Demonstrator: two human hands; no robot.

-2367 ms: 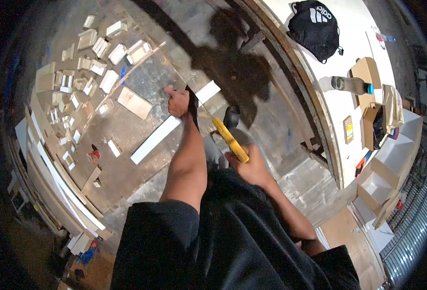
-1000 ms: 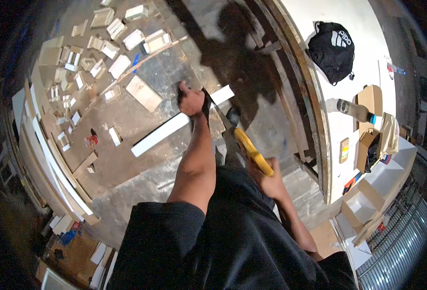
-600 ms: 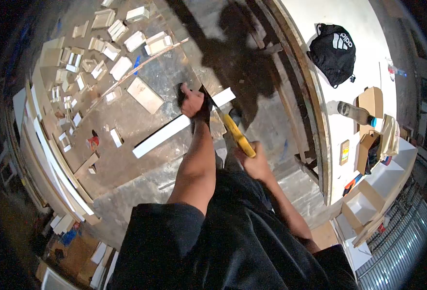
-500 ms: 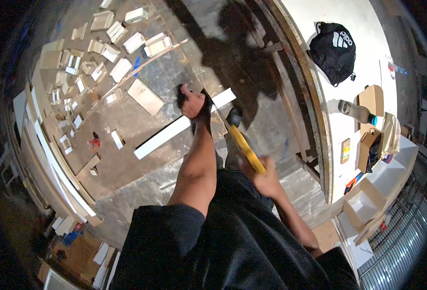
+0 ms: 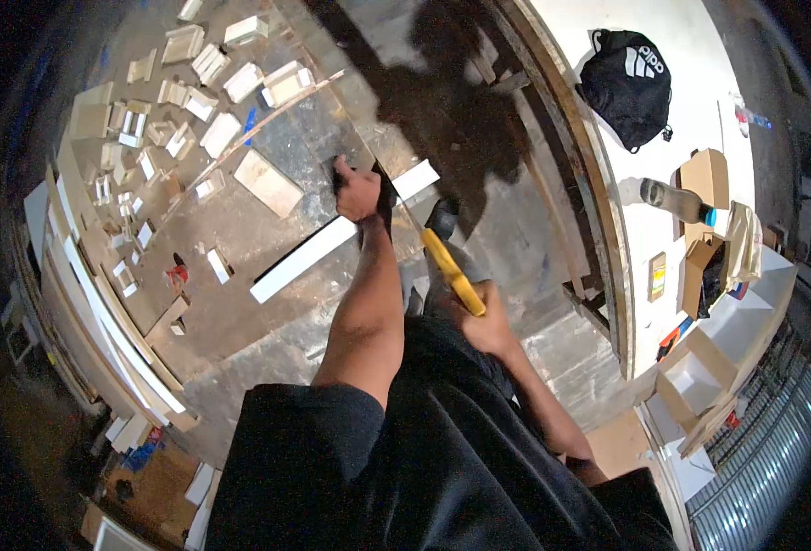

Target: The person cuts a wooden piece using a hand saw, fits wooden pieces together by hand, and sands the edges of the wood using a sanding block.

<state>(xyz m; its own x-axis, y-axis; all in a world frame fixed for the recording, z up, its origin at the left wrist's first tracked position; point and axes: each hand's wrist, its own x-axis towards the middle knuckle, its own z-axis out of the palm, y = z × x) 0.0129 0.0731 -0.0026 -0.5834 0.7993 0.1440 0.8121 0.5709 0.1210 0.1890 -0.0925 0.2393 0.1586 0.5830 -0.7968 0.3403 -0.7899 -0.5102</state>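
My right hand [image 5: 479, 317] is closed round the yellow handle of a handsaw [image 5: 451, 274]. Its thin blade runs up and left from the handle and crosses a long white board [image 5: 304, 261] just right of my left hand. The board lies slantwise, low over the floor, and its short end shows beyond the blade. My left hand [image 5: 359, 195] presses on the board beside the blade, thumb side up, its fingers wrapped over the board and partly hidden. A dark shoe [image 5: 442, 219] stands near the blade, below the board's short end.
Several small wooden box pieces [image 5: 212, 64] lie at the upper left, near a flat plywood piece [image 5: 268, 184]. Long strips [image 5: 102, 317] are stacked at the left. On the white table [image 5: 639, 266] at the right are a black bag [image 5: 626, 92], a bottle [image 5: 671, 201] and an open carton [image 5: 704, 184].
The saw and my right hand have moved up and left toward the board since the last earlier frame. My left hand stays on the board, while the whole view has shifted slightly.
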